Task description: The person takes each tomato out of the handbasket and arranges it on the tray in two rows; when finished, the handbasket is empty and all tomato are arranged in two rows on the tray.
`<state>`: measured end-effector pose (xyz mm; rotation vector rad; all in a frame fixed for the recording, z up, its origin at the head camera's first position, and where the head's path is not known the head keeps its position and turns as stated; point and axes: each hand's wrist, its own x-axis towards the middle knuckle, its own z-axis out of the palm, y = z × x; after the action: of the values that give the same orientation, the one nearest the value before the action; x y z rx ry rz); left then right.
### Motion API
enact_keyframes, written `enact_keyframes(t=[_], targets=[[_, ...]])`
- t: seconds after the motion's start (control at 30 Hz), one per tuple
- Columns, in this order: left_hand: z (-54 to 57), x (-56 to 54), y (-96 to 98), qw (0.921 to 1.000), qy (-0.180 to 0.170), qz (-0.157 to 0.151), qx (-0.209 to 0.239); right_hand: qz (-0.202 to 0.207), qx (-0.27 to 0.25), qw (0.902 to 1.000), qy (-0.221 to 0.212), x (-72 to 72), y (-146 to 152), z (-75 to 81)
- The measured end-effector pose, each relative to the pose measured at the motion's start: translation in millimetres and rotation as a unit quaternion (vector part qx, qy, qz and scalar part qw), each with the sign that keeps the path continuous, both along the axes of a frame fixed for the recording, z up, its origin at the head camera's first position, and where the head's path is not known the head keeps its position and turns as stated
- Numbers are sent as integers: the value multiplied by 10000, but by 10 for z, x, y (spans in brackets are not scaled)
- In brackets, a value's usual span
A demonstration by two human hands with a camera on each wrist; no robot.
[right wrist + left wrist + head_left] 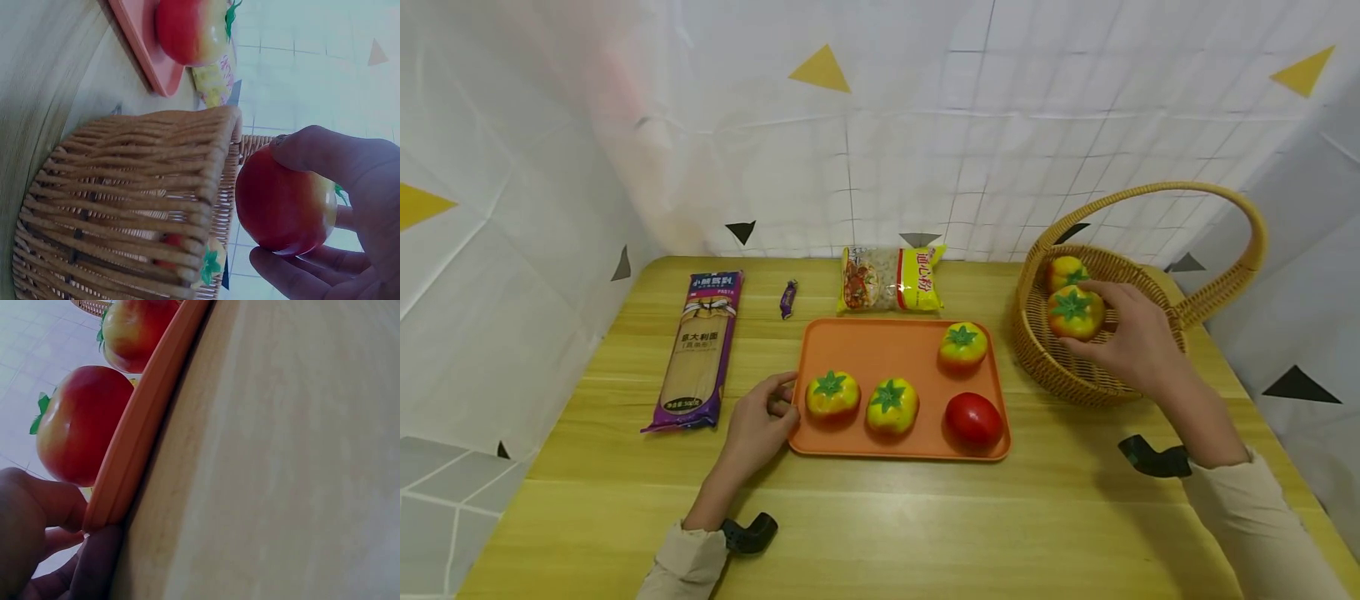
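My right hand grips a yellow-and-red tomato with a green leafy top, between thumb and fingers. In the right wrist view this held tomato is beside the rim of the wicker basket. A second tomato lies inside the basket at its back. My left hand pinches the left rim of an orange tray, as the left wrist view shows at the tray's edge. On the tray lie three similar tomatoes, among them one beside my left fingers, and a smooth red fruit.
The basket's tall arched handle leans to the right. A purple pasta packet lies left of the tray. Behind the tray are a small purple wrapped candy and a yellow macaroni bag. Patterned cloth hangs along the table's back.
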<state>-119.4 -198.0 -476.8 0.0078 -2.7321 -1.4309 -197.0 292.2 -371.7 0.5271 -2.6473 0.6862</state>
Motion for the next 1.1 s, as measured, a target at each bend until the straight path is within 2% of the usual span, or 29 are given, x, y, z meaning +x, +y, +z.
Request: enact_keyframes(t=[0.67,0.9,1.1], targets=[[5,9,-2,10000,-60,-24,48,234,-25,9997,74,104,-249,80],[2,10,-6,10000,-26,-45,16,394,-269,9988,-46,113,-330,99],[-2,6,-2,10000,9,-19,-12,410,-75,9991,62,111,-414,147]])
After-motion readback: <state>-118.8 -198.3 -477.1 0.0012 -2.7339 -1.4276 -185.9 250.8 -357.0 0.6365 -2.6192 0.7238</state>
